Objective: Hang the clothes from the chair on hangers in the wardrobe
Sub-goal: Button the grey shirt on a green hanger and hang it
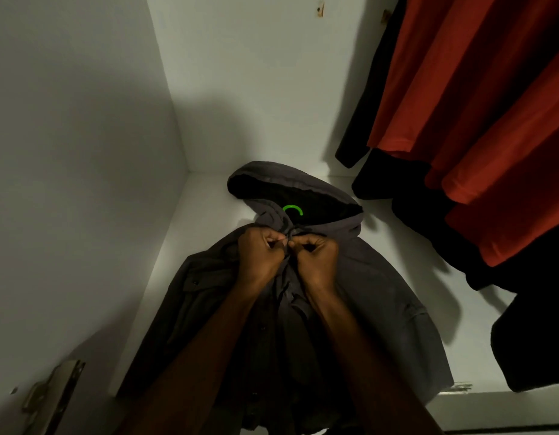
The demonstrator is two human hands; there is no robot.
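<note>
A dark grey hooded jacket (381, 296) lies spread on the white wardrobe floor (209, 221), hood pointing away from me. A green hanger hook (293, 209) pokes out at the neck, inside the hood opening. My left hand (262, 250) and my right hand (319, 255) are side by side at the collar, each with curled fingers pinching the front edges of the jacket together just below the hook. The rest of the hanger is hidden under the fabric.
A red garment (479, 120) and black clothes (397, 189) hang at the right, their hems close above the floor. White wardrobe walls (83, 152) close in left and behind. A metal hinge (55, 394) sits at the lower left edge.
</note>
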